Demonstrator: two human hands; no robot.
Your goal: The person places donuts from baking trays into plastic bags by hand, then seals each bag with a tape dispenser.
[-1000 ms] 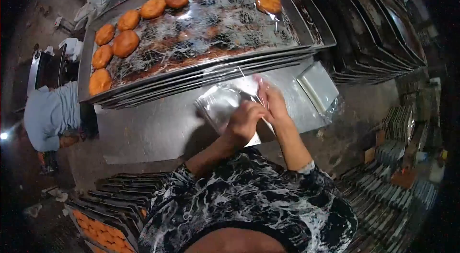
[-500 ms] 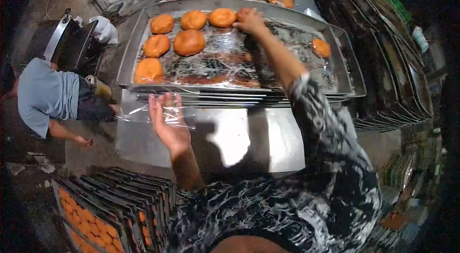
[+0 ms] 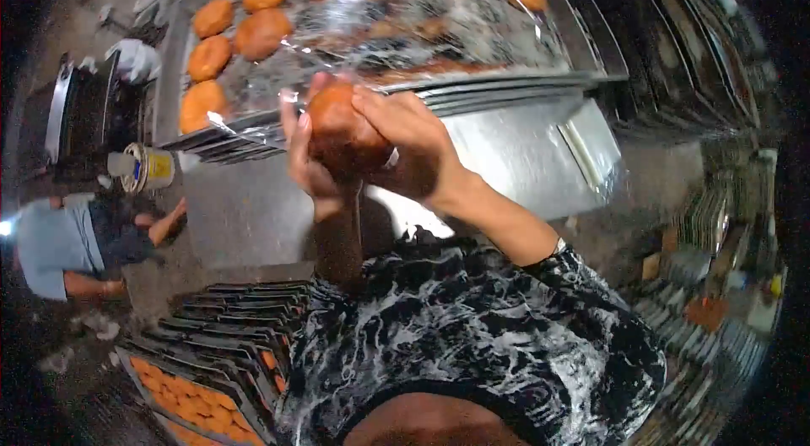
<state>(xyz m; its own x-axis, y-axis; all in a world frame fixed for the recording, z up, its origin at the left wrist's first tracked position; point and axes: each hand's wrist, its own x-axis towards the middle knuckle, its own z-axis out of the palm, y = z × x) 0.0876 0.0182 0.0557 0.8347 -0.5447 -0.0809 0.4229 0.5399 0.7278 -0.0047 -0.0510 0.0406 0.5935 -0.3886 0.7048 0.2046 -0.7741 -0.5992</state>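
Two hands in the head view, left hand (image 3: 314,172) and right hand (image 3: 418,142), are wrapped round one brown bun (image 3: 342,121) just left of centre. Bucket (image 3: 152,169) at mid-left has a yellow label, lettering too small to read. Shiny metal table (image 3: 245,218) shows either side of the forearms, big tray (image 3: 485,20) up top, its near edge right behind the hands. Racked trays (image 3: 190,400) crowd lower left, tray stack (image 3: 650,49) upper right.
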